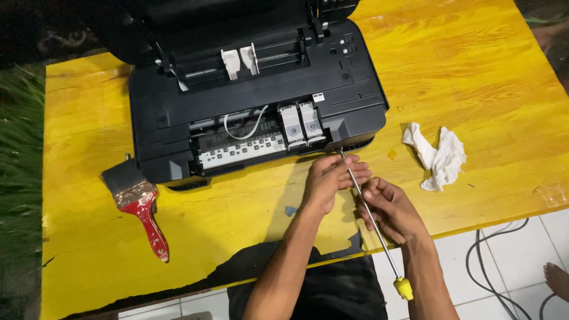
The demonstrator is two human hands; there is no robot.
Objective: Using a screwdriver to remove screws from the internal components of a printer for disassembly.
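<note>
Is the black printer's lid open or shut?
Open. The printer has its lid lifted back, so the two ink cartridges and white cable inside show.

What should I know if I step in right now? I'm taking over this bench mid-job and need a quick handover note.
Left hand: fingers pinch the upper shaft of the long screwdriver, close to its tip.
Right hand: wrapped around the shaft lower down; the yellow handle hangs past the table edge.
Things: the tip sits at the front right corner of the black printer, whose lid is up, with cartridges showing. A red-handled paintbrush lies left of it, a crumpled white tissue right, all on the yellow table.
Done: printer opened.
Left: whatever the tip is working on at that corner; I cannot tell if a screw is out.
</note>
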